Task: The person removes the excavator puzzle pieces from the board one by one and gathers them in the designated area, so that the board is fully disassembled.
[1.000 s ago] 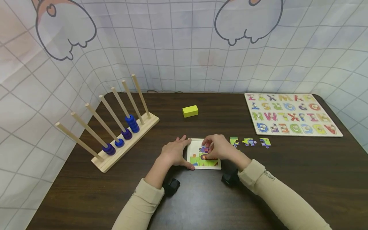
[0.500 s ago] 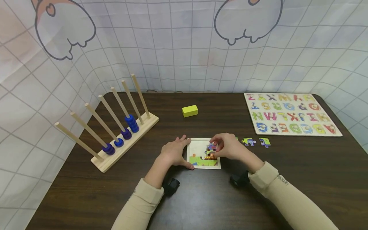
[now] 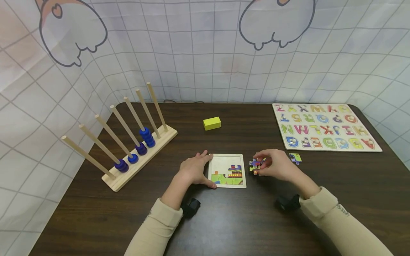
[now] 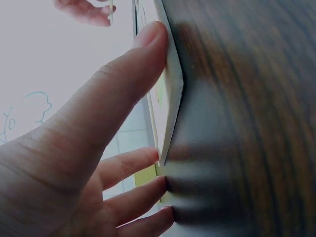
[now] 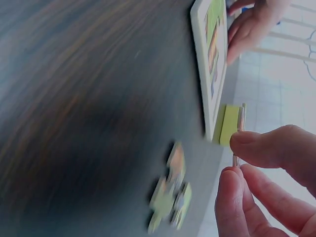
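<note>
A small white-framed puzzle tray [image 3: 221,160] lies on the table, with colourful picture pieces along its front and right side. My left hand [image 3: 193,170] rests spread at the tray's left side. Its thumb [image 4: 150,42] lies on the front corner, and the other fingertips reach the far corner and the tabletop. Just right of the tray, my right hand [image 3: 277,164] pinches a jigsaw piece [image 5: 241,118] between thumb and fingers, seen edge-on in the right wrist view. Beneath it, loose jigsaw pieces [image 5: 168,202] lie on the table; another piece [image 3: 295,158] is beyond the hand.
At the left stands a wooden peg rack [image 3: 144,160] with blue and purple beads on some pegs. A yellow block [image 3: 212,123] sits behind the tray. The alphabet board [image 3: 326,128] lies at the back right, and a grid-patterned curtain [image 3: 208,53] hangs behind the table.
My right hand has moved right, carrying the jigsaw piece from over the tray to beside it, which uncovers purple and orange pieces in the tray. My left hand has stayed in place.
</note>
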Demonstrator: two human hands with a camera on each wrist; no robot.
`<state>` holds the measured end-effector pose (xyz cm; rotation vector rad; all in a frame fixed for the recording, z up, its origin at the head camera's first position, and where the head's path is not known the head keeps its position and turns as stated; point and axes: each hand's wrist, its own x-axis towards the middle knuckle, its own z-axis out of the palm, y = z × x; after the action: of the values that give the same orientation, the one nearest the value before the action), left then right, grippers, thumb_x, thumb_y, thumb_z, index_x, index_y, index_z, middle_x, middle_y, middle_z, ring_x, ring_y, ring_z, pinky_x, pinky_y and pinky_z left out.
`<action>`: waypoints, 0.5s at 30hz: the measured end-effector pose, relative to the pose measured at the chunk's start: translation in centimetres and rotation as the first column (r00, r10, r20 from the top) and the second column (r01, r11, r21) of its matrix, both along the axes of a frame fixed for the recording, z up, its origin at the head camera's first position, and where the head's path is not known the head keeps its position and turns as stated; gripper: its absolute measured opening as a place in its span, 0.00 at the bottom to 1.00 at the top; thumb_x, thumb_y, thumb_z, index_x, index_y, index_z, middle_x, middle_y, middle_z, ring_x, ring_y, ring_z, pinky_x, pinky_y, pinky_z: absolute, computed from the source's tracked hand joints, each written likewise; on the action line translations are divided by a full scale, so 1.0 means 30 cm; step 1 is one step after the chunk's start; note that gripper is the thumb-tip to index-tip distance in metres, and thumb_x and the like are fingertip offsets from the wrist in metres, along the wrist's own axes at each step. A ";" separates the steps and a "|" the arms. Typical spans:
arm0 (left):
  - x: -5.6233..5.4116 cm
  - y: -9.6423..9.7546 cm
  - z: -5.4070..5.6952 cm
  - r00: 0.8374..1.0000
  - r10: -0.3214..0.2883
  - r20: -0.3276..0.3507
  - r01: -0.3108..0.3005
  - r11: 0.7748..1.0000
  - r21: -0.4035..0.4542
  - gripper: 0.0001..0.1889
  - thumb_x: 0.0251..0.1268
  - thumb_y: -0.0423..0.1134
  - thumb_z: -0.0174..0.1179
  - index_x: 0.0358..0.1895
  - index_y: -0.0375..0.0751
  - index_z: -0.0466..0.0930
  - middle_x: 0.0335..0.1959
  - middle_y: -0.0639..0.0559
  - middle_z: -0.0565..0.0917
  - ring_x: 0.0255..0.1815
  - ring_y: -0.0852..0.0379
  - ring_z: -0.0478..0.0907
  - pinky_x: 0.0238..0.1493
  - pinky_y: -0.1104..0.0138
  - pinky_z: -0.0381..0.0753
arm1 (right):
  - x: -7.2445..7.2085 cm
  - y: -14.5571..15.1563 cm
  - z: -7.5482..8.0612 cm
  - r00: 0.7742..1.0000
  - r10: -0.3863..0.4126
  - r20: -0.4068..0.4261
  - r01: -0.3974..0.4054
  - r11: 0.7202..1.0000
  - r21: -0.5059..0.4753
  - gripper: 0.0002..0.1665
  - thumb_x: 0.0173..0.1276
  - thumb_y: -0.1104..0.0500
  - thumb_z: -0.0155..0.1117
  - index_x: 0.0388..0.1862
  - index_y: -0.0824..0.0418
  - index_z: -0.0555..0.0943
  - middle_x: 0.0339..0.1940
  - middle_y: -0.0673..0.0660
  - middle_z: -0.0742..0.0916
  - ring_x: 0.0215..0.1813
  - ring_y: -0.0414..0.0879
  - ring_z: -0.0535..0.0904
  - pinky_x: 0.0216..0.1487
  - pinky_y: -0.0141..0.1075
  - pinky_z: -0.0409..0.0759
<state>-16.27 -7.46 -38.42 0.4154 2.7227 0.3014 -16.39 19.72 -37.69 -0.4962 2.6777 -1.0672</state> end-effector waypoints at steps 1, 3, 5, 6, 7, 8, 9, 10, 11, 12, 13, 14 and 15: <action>0.000 0.000 0.000 1.000 0.000 0.000 0.000 1.000 0.000 0.55 0.32 0.63 0.72 0.70 0.52 0.57 0.72 0.52 0.52 0.70 0.50 0.52 0.56 0.47 0.65 | 0.003 0.012 0.002 1.000 -0.002 -0.003 0.002 1.000 0.003 0.23 0.46 0.67 0.72 0.44 0.70 0.79 0.32 0.57 0.81 0.27 0.43 0.78 0.26 0.34 0.76; 0.001 0.000 -0.001 1.000 0.000 0.000 0.000 1.000 0.000 0.55 0.32 0.63 0.71 0.70 0.52 0.57 0.72 0.53 0.52 0.70 0.50 0.52 0.56 0.47 0.65 | 0.008 0.036 0.004 1.000 -0.010 -0.011 0.010 1.000 0.009 0.23 0.46 0.66 0.73 0.44 0.71 0.79 0.33 0.58 0.81 0.27 0.43 0.79 0.26 0.34 0.76; 0.002 0.000 -0.001 1.000 0.000 0.000 0.000 1.000 0.002 0.55 0.32 0.63 0.71 0.70 0.52 0.57 0.72 0.53 0.52 0.70 0.50 0.52 0.56 0.47 0.65 | 0.014 0.059 0.005 1.000 -0.020 -0.018 0.021 1.000 0.015 0.24 0.46 0.66 0.73 0.44 0.71 0.79 0.33 0.58 0.82 0.28 0.43 0.79 0.27 0.33 0.76; 0.002 0.000 0.000 1.000 0.000 0.000 0.000 1.000 0.003 0.54 0.32 0.63 0.71 0.70 0.52 0.57 0.72 0.53 0.52 0.70 0.50 0.52 0.56 0.48 0.65 | 0.017 0.070 0.005 0.999 -0.024 -0.024 0.025 1.000 0.016 0.23 0.46 0.66 0.73 0.43 0.71 0.79 0.34 0.59 0.82 0.28 0.43 0.79 0.27 0.33 0.76; 0.002 0.000 0.000 1.000 0.000 0.000 0.000 1.000 0.003 0.54 0.32 0.63 0.71 0.70 0.53 0.57 0.72 0.53 0.52 0.70 0.50 0.51 0.56 0.48 0.65 | 0.020 0.081 0.005 0.999 -0.027 -0.032 0.028 0.999 0.017 0.23 0.46 0.66 0.73 0.43 0.71 0.79 0.34 0.59 0.82 0.28 0.43 0.79 0.27 0.32 0.76; 0.002 0.000 0.000 1.000 0.000 -0.001 0.000 1.000 0.004 0.54 0.32 0.63 0.71 0.70 0.53 0.57 0.72 0.53 0.52 0.70 0.50 0.51 0.56 0.48 0.65 | 0.023 0.092 0.004 0.999 -0.033 -0.038 0.034 0.999 0.017 0.23 0.46 0.67 0.73 0.43 0.71 0.79 0.34 0.59 0.82 0.28 0.43 0.80 0.27 0.32 0.76; 0.002 0.000 0.000 1.000 -0.001 -0.001 0.001 1.000 0.004 0.54 0.32 0.63 0.71 0.70 0.53 0.57 0.72 0.53 0.52 0.70 0.50 0.51 0.57 0.48 0.65 | 0.026 0.102 0.003 0.998 -0.036 -0.044 0.037 0.999 0.017 0.23 0.46 0.67 0.73 0.43 0.71 0.79 0.34 0.59 0.83 0.28 0.43 0.80 0.27 0.32 0.76; 0.001 0.000 0.000 1.000 -0.002 -0.001 0.002 1.000 0.005 0.54 0.32 0.63 0.71 0.70 0.52 0.57 0.72 0.53 0.52 0.70 0.50 0.52 0.57 0.49 0.65 | 0.029 0.112 0.002 0.998 -0.041 -0.049 0.042 0.999 0.019 0.23 0.45 0.68 0.73 0.43 0.71 0.79 0.34 0.59 0.82 0.28 0.43 0.80 0.27 0.31 0.76; 0.001 0.000 -0.001 1.000 -0.004 -0.002 0.004 1.000 0.005 0.54 0.32 0.63 0.71 0.70 0.52 0.57 0.72 0.52 0.52 0.70 0.50 0.52 0.57 0.49 0.66 | 0.031 0.121 0.001 0.998 -0.043 -0.056 0.044 0.999 0.026 0.23 0.45 0.68 0.73 0.43 0.71 0.80 0.34 0.59 0.82 0.28 0.43 0.80 0.26 0.31 0.76; 0.001 0.000 -0.001 1.000 -0.004 -0.002 0.004 1.000 0.006 0.54 0.32 0.63 0.71 0.70 0.52 0.57 0.72 0.52 0.52 0.70 0.50 0.52 0.57 0.49 0.66 | 0.033 0.130 0.000 0.997 -0.044 -0.058 0.046 0.999 0.028 0.23 0.45 0.68 0.73 0.43 0.71 0.79 0.34 0.59 0.83 0.28 0.43 0.79 0.26 0.31 0.76; 0.001 -0.001 -0.001 1.000 -0.004 -0.002 0.004 1.000 0.007 0.54 0.32 0.63 0.71 0.70 0.52 0.57 0.72 0.52 0.52 0.70 0.50 0.52 0.57 0.49 0.65 | 0.034 0.139 -0.001 0.997 -0.045 -0.060 0.048 0.998 0.035 0.23 0.45 0.68 0.73 0.43 0.71 0.79 0.33 0.59 0.83 0.28 0.43 0.79 0.26 0.32 0.76; 0.000 -0.001 0.000 1.000 -0.005 -0.001 0.005 1.000 0.007 0.54 0.32 0.63 0.71 0.70 0.52 0.57 0.72 0.52 0.52 0.70 0.50 0.52 0.57 0.48 0.65 | 0.035 0.146 -0.002 0.997 -0.050 -0.058 0.052 0.998 0.042 0.23 0.46 0.68 0.73 0.43 0.71 0.79 0.34 0.59 0.83 0.28 0.43 0.79 0.26 0.31 0.76; 0.000 -0.001 0.000 1.000 -0.004 -0.001 0.004 1.000 0.007 0.54 0.32 0.63 0.71 0.70 0.52 0.57 0.72 0.52 0.52 0.70 0.49 0.52 0.56 0.48 0.65 | 0.037 0.154 -0.003 0.997 -0.054 -0.056 0.057 0.997 0.050 0.23 0.46 0.68 0.73 0.43 0.71 0.79 0.34 0.59 0.83 0.28 0.43 0.79 0.26 0.32 0.76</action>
<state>-16.26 -7.50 -38.43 0.4229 2.7218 0.3093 -15.29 24.32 -37.77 -0.4505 2.7741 -1.0096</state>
